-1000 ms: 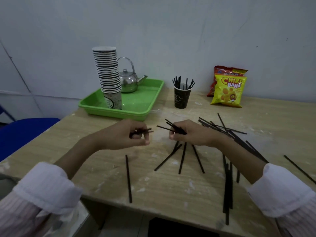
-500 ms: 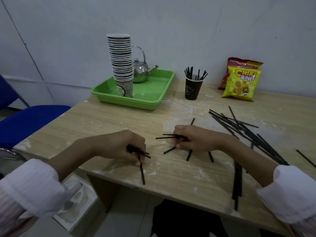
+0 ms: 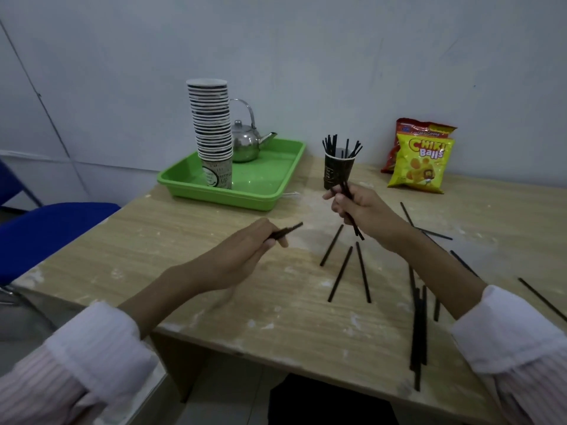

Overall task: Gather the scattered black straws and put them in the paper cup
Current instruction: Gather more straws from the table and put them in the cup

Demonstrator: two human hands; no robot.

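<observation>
A dark paper cup (image 3: 338,171) stands at the back of the wooden table (image 3: 190,234) with several black straws upright in it. My right hand (image 3: 363,210) is raised just in front of the cup, shut on a small bundle of black straws that points down toward the table. My left hand (image 3: 245,250) hovers over the table's middle, shut on a few black straws whose tips stick out to the right. Three loose straws (image 3: 340,273) lie between my hands, and several more (image 3: 418,326) lie under and beside my right forearm.
A green tray (image 3: 273,191) at the back left holds a tall stack of paper cups (image 3: 211,124) and a metal kettle (image 3: 245,142). Two snack bags (image 3: 420,162) lean against the wall at the back right. A blue chair (image 3: 46,231) stands left of the table.
Both hands have lifted off the table with their straws. The right hand has moved up and back toward the paper cup; the straw at the front left edge is gone from the table.
</observation>
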